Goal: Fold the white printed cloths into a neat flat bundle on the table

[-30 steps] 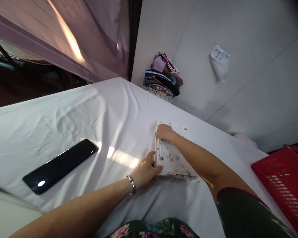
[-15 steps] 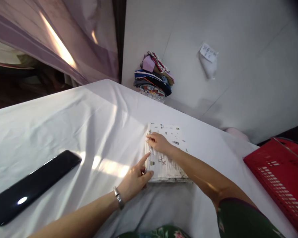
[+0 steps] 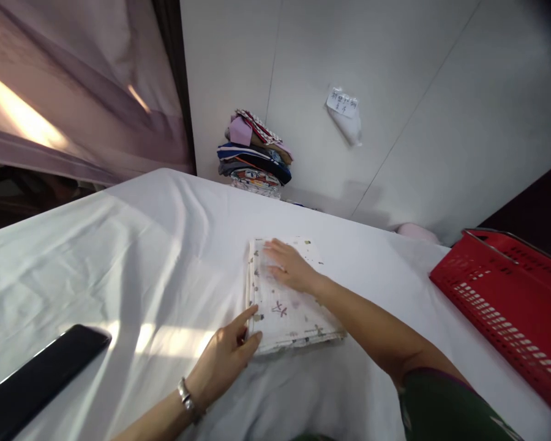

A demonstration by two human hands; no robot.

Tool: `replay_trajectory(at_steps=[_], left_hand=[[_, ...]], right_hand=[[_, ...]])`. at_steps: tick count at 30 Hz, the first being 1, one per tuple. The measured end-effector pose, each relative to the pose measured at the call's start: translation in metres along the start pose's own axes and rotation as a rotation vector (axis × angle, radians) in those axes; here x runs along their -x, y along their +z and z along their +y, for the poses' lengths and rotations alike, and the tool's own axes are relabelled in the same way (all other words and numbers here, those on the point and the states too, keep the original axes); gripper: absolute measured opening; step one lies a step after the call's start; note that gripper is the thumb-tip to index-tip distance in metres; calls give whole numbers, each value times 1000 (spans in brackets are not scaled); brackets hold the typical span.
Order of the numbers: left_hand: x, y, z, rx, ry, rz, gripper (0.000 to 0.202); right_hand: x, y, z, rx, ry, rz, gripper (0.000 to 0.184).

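A folded white cloth (image 3: 287, 324) with small printed figures lies flat on the white-covered table, its layers showing along the left and front edges. At its front left corner, the index finger and thumb of my left hand (image 3: 223, 361) rest apart on the edge; the other fingers are curled underneath and partly hidden. My left wrist wears a silver bracelet. My right hand (image 3: 294, 266) lies on the upper part of the cloth, palm down with fingers spread and slightly blurred, holding nothing.
To the left lies a long black glossy object (image 3: 41, 380). A red plastic basket (image 3: 509, 306) stands at the right. Beyond the far table edge is a stack of folded clothes (image 3: 254, 153). A labelled plastic bag (image 3: 346, 116) hangs on the wall, and a pink curtain (image 3: 119, 92) hangs at left.
My right hand has gone from pinching near the cloth's left edge to lying spread on top. My left hand stays at the front left corner. The view has shifted.
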State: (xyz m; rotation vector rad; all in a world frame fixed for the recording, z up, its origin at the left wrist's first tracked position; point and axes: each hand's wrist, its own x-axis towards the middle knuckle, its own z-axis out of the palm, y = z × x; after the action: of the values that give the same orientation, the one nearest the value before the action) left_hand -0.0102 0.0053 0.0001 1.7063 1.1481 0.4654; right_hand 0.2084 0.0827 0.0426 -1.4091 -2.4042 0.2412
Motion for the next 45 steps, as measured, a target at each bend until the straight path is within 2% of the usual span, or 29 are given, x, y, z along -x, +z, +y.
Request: replay_trajectory(at_steps=[2, 4, 6, 8, 11, 15, 16, 20, 22, 27, 31, 33, 35, 37, 42, 45], left_hand=[[0, 1, -1, -1, -9, 16, 56], [1, 2, -1, -3, -17, 19, 56], [1, 2, -1, 1, -24, 14, 57], [0, 1, -1, 9, -30, 7, 58], [0, 0, -2, 36, -33, 11, 60], [-2, 0, -5, 92, -20, 23, 62], [-2, 0, -5, 96, -17, 25, 62], [-2, 0, -2, 92, -16, 29, 61], [-2, -1, 1, 99, -21, 29, 61], [0, -1, 4, 127, -27, 21, 61], [-1, 0, 3, 127, -12, 13, 60], [-1, 0, 3, 132, -14, 6, 59], [-2, 0, 4, 140, -19, -2, 58], [-2, 0, 4, 158, -25, -11, 58], [-4, -1, 4, 233, -42, -39, 56], [-5, -2, 7, 278, -49, -42, 55]], right_hand=[[-7, 0, 18, 85, 140, -3, 57], [-15, 8, 35, 110, 261, -122, 65], [-23, 19, 48, 112, 307, -238, 69], [-28, 25, 54, 107, 302, -289, 70], [-24, 22, 54, 85, 303, -294, 71], [-4, 13, 53, 168, 352, -152, 70], [0, 12, 54, 191, 383, -150, 70], [6, 8, 60, 153, 507, -284, 68], [9, 4, 61, 118, 514, -289, 66], [45, 2, 55, 131, 525, -138, 67], [70, 5, 51, -45, 597, -182, 68], [77, 1, 49, -185, 643, -70, 65], [88, -4, 44, -311, 678, 145, 58], [107, -8, 36, -382, 701, 305, 51], [175, -1, 10, -470, 738, 430, 36], [206, 8, -3, -517, 755, 484, 36]])
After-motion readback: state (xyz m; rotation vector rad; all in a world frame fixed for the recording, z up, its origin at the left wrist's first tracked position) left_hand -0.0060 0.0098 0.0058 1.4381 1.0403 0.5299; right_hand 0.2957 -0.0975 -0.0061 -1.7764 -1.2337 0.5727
